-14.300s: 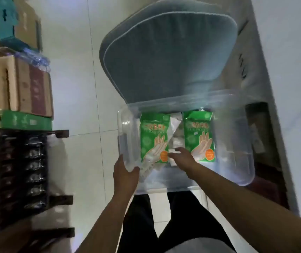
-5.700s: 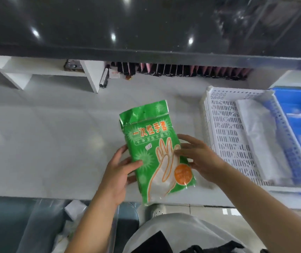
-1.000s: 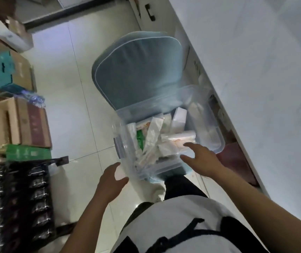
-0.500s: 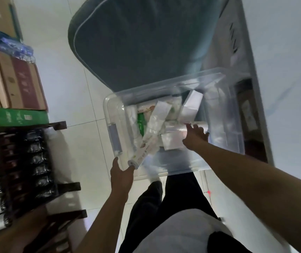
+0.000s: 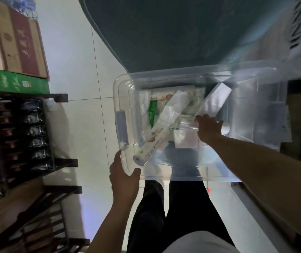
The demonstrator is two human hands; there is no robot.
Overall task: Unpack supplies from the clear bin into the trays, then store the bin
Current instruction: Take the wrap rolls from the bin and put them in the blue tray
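Inside the clear bin, many packets were left unpacked; its corner was gripped by the left hand, while a packet was touched by the right hand, grip unclear.

left hand grips clear bin corner | right hand inside on white packets

Nothing here reads clearly from where I stand; the red cardboard box carries gold script too blurred to make out; the green box beneath it has pale lettering on its side, illegible; the roll in the clear bin shows tiny unreadable print.
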